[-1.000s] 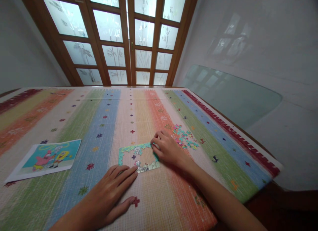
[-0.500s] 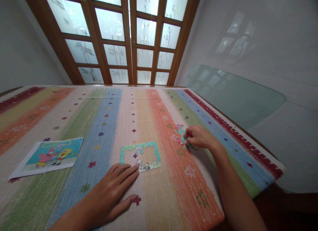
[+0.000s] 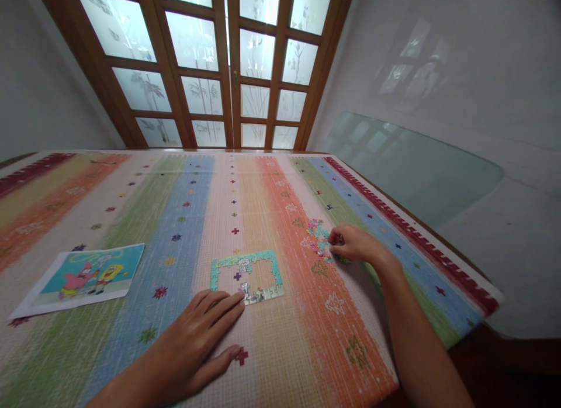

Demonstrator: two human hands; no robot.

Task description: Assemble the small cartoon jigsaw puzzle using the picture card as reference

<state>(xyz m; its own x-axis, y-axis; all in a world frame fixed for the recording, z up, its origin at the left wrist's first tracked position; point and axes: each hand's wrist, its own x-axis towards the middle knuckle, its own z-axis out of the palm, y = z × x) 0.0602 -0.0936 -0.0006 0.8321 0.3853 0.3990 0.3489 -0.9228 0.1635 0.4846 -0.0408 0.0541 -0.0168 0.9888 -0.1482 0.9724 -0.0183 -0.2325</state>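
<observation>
My left hand [image 3: 197,338] lies flat and open on the tabletop [image 3: 289,355] near its front edge, fingertips touching the puzzle frame [image 3: 246,273]. My right hand [image 3: 357,244] curls over the loose pieces [image 3: 316,232] toward the right edge; I cannot tell whether it grips one. The reference picture [image 3: 83,276] lies toward the left edge.

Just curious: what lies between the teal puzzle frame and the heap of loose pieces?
Only bare orange-striped woven mat between the teal rectangular jigsaw frame and the heap of multicoloured loose pieces, head view.
</observation>
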